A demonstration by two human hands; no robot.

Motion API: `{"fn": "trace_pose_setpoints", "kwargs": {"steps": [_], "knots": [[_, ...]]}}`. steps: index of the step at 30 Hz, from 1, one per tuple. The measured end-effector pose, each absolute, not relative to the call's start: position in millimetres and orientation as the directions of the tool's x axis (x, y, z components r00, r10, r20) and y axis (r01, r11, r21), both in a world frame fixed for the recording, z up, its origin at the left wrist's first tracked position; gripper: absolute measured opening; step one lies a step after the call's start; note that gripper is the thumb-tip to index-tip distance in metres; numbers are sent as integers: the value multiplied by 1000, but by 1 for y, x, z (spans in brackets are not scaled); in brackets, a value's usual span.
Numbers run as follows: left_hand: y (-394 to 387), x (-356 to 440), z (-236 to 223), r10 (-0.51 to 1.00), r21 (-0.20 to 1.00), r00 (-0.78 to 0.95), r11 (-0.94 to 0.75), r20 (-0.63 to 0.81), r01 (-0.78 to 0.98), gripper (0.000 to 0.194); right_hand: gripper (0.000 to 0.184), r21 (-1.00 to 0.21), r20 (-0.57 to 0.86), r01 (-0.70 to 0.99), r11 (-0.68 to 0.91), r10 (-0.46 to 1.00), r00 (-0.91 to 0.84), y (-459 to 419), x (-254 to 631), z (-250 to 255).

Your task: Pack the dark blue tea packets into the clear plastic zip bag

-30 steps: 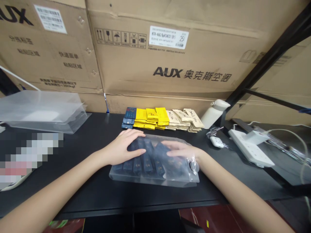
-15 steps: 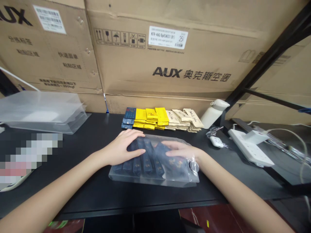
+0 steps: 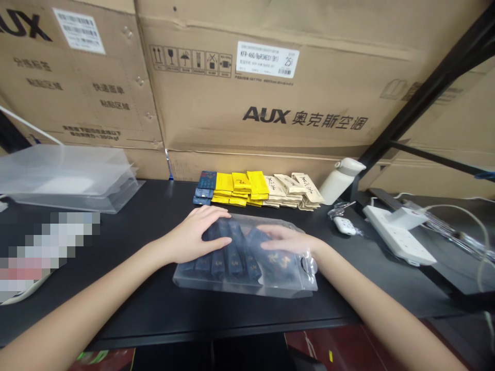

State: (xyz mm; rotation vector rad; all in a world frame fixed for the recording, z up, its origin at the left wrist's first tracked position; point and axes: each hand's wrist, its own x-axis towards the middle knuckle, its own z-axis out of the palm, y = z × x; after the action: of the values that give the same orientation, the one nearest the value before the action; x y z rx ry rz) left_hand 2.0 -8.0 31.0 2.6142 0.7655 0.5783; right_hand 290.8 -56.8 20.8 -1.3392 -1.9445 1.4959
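A frosted clear plastic bag lies flat on the black table with its opening toward the right. Inside it, several dark blue packets stand side by side in a slanted row. My left hand grips the bag from outside at its far left, thumb across the top and fingers along the far edge. Through the opening, my right hand reaches into the bag. Its thumb and fingers are around a dark blue packet with gold characters, seen through the plastic, to the right of the row.
Behind the bag stand blue packets, yellow packets and beige packets. A white bottle, an earbud case and a power strip are at right. Clear plastic bags lie left; large cardboard boxes form the back.
The packet at my right hand has shifted slightly inside the bag, and its gold characters show more clearly. My left hand stays in place.
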Motion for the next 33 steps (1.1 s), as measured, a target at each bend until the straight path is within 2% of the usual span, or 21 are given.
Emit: {"fn": "trace_pose_setpoints", "kwargs": {"steps": [3,7,18,26,33], "knots": [[-8,2,31,573,444,767,-790,288,423,45,51,-882,-293,469,-48,834,-467,-56,291,19],[-8,2,31,571,446,769,-790,287,420,46,45,-887,-272,462,-15,824,-497,-55,292,16],[-8,3,32,572,447,770,-789,282,422,45,60,-855,-352,505,-120,849,-394,-56,294,12],[-7,2,31,569,435,772,-794,285,424,46,44,-886,-278,463,-26,829,-485,-53,295,8],[-8,3,31,566,428,775,-797,280,427,47,49,-873,-301,483,-65,851,-430,-54,295,7]]}}
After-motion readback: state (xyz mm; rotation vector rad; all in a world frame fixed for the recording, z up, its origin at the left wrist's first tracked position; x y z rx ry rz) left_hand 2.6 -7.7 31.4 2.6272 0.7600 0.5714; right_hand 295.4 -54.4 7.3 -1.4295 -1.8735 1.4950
